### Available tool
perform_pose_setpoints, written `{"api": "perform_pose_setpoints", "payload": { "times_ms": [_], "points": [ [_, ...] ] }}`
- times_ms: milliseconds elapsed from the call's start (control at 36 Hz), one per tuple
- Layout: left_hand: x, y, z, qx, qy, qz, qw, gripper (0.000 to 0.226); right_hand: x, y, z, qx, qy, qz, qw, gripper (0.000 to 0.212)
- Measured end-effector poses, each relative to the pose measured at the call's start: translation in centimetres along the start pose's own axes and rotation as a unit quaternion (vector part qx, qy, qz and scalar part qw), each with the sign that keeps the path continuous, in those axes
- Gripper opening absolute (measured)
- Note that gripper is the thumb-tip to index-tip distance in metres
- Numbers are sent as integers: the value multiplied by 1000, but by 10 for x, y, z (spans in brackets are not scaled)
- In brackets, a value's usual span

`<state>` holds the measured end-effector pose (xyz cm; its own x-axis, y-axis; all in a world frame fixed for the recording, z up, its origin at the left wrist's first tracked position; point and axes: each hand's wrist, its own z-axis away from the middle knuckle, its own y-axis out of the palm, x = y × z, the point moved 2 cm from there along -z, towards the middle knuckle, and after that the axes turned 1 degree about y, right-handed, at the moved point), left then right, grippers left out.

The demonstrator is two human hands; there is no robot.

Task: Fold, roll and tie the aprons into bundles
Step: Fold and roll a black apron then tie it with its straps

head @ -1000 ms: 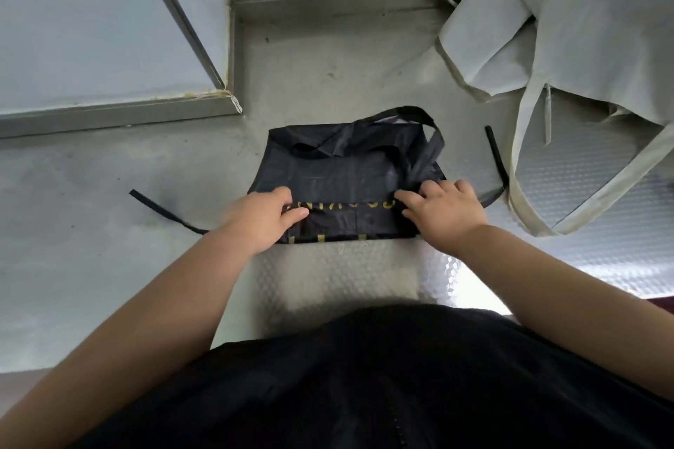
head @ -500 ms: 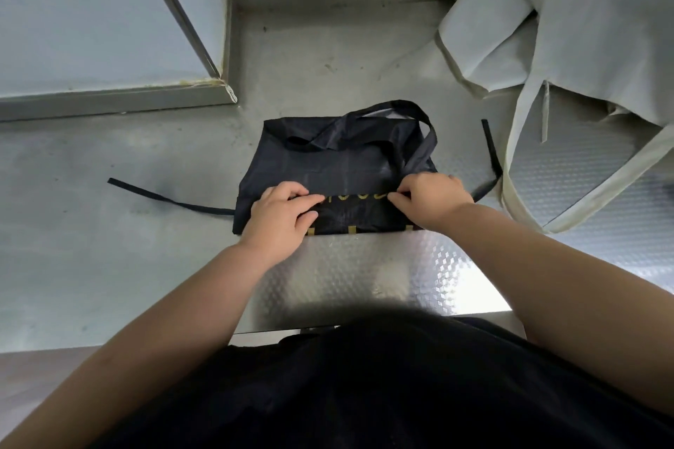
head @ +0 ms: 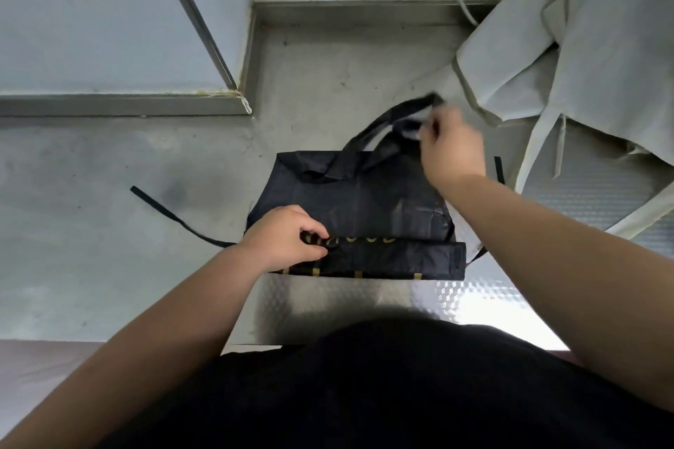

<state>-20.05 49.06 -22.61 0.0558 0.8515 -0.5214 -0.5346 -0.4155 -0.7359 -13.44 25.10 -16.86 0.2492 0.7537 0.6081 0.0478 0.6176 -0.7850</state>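
- Black apron lies flat on the grey metal counter, straight in front of the person, in the middle of the view.
- Its near edge is turned over into a narrow folded band that runs the whole width of the cloth; short gold marks show along the band's lower edge, and gold lettering sits just at the fold line, too small to read.
- A neck loop rises from the far edge, lifted off the counter.
- One thin tie strap trails out to the left across the counter; the end of another black strap shows just right of the right forearm.
- Left hand rests on the left end of the folded band, fingers curled, thumb and forefinger pinching the cloth at the fold.
- Right hand is raised over the apron's far right corner, fingers closed round the neck loop; it is blurred, so the exact hold is unclear.
- White aprons lie heaped at the far right, well apart from the left hand and near the right one.
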Motion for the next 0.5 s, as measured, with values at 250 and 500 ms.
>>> {"api": "perform_pose_setpoints", "payload": {
  "times_ms": [250,500],
  "points": [
    [-4,-7,-11,-74,2,8,997,40,8,8,3,56,-84,-29,994,49],
    [-13,-35,-60,4,7,-181,983,62,-22,30,29,286,-65,185,938,71]
  ]
}}
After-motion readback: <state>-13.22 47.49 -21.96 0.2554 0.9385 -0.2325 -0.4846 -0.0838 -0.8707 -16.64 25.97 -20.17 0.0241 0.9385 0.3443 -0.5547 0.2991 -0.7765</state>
